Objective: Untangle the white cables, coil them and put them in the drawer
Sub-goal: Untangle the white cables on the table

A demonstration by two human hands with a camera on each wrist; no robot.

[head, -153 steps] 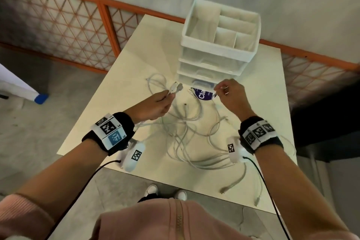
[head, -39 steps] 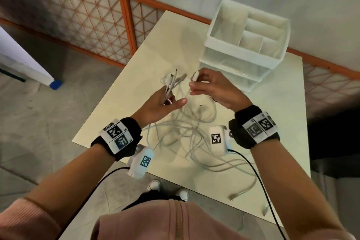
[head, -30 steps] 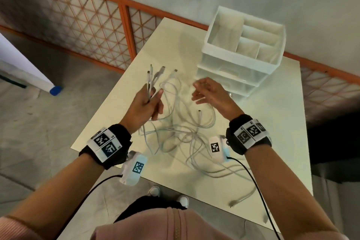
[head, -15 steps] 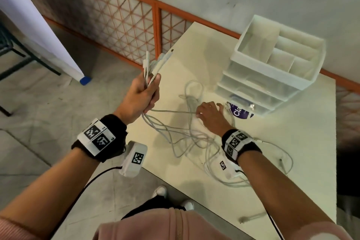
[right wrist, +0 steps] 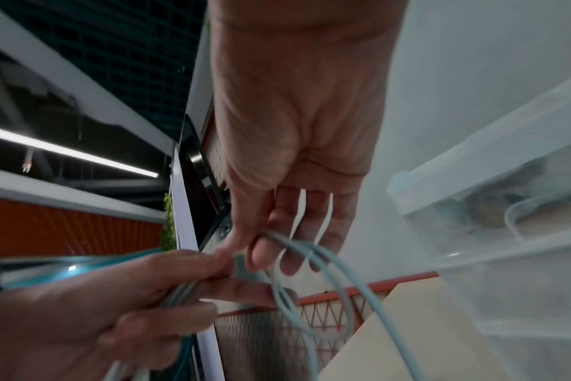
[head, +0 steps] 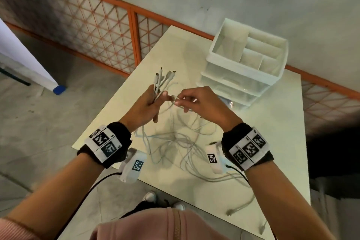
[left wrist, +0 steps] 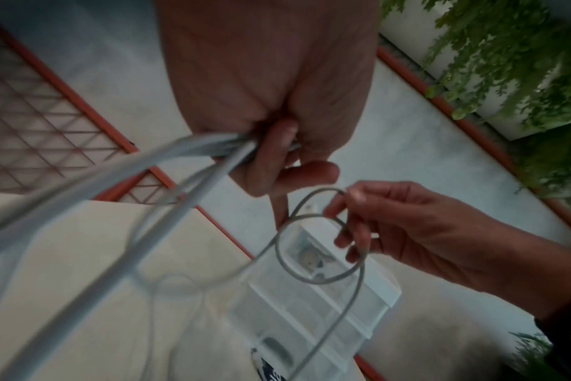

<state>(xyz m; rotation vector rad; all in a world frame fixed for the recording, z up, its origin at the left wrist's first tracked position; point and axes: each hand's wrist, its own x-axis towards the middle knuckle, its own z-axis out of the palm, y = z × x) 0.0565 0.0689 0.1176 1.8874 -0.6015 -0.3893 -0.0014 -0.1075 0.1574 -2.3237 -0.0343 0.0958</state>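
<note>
My left hand [head: 153,101] grips a bunch of white cable ends [head: 162,80] upright above the table, plugs pointing up. Right beside it, my right hand [head: 180,100] pinches another white cable end between thumb and fingers; a loop of that cable [left wrist: 320,247] hangs below it. In the right wrist view the cable [right wrist: 297,247] runs from the pinching fingertips [right wrist: 264,255] down past the left hand [right wrist: 167,281]. The rest of the white cables [head: 181,142] lie tangled on the cream table [head: 272,142]. The clear plastic drawer unit [head: 241,76] stands at the back, drawers closed.
The drawer unit's open top tray [head: 251,48] has several compartments. A purple-and-white packet [left wrist: 268,368] lies in front of the drawers. An orange lattice railing [head: 97,29] runs behind the table. Loose cable ends [head: 241,208] trail near the table's near edge.
My right hand has risen from the tangle on the table with a cable end and come up beside the left hand. The left hand has moved right, back over the table.
</note>
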